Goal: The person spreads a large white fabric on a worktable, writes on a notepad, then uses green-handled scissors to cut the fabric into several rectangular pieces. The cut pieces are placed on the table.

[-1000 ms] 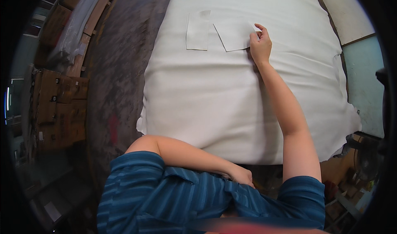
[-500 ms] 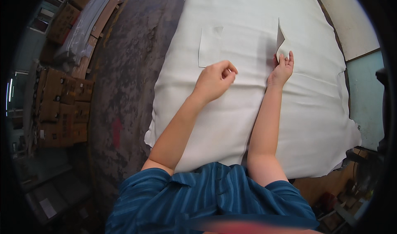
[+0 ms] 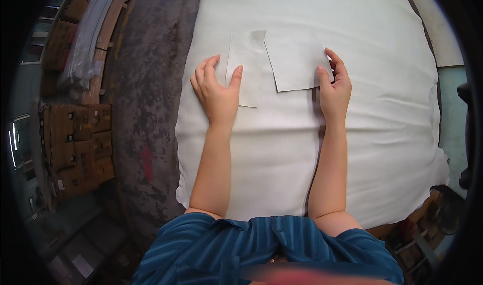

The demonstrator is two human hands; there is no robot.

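A large white sheet [image 3: 271, 169] that looks like leather covers the surface before me, with soft folds across it. On it lies a small rectangular white piece [image 3: 246, 91]. My left hand [image 3: 216, 96] is open at this piece's left edge, fingers spread, thumb over the piece. A second white piece [image 3: 297, 63] is tilted beside the first, its upper left corner close to it. My right hand [image 3: 334, 91] grips its right edge, thumb in front and fingers curled round behind. Part of that edge is hidden by the hand.
Cardboard boxes [image 3: 80, 144] are stacked at the left, with plastic-wrapped boards [image 3: 88, 43] beyond them. A dark, worn floor [image 3: 146, 84] runs along the sheet's left side. Pale panels [image 3: 450, 109] stand at the right. A round dark object [image 3: 448, 209] is at the lower right.
My right hand has turned and lowered its piece, which was nearly edge-on and now shows its broad face. My left hand has moved left and opened beside the lying piece.
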